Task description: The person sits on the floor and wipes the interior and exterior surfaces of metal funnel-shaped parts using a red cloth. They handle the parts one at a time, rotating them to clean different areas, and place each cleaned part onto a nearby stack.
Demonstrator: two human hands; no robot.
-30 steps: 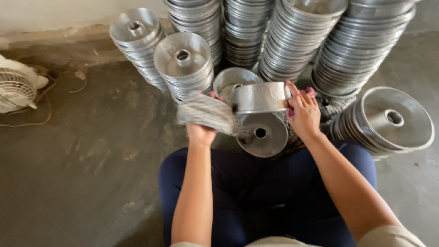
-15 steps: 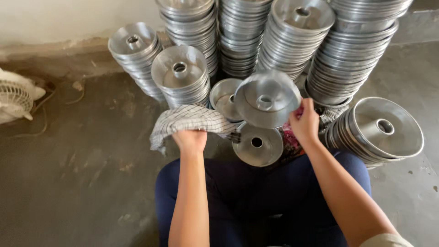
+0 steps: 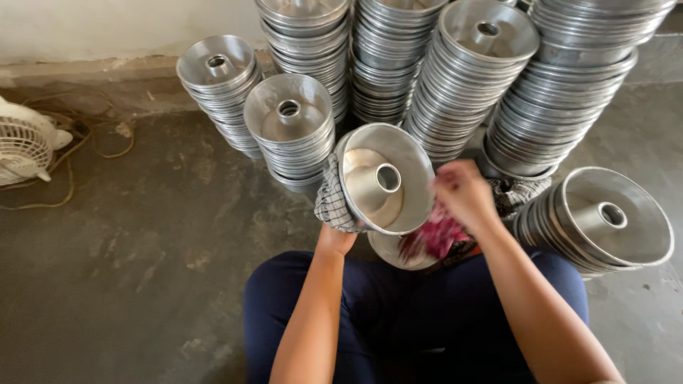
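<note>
The round silver aluminium ring-mould pan with a central tube (image 3: pixel 384 181) was tilted up, just in front of the leaning stacks of matching silver pans (image 3: pixel 469 78). The left hand (image 3: pixel 340 226) gripped its rim through a checked cloth (image 3: pixel 329 203); the right hand (image 3: pixel 464 195) closed on a red rag (image 3: pixel 430 238) beside it. It looked light, stiff and slippery, best held by the rim.

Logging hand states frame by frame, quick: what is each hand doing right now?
Left hand: closed, holding the ring-shaped metal pan through a checked cloth.
Right hand: closed on a red cloth, blurred.
</note>
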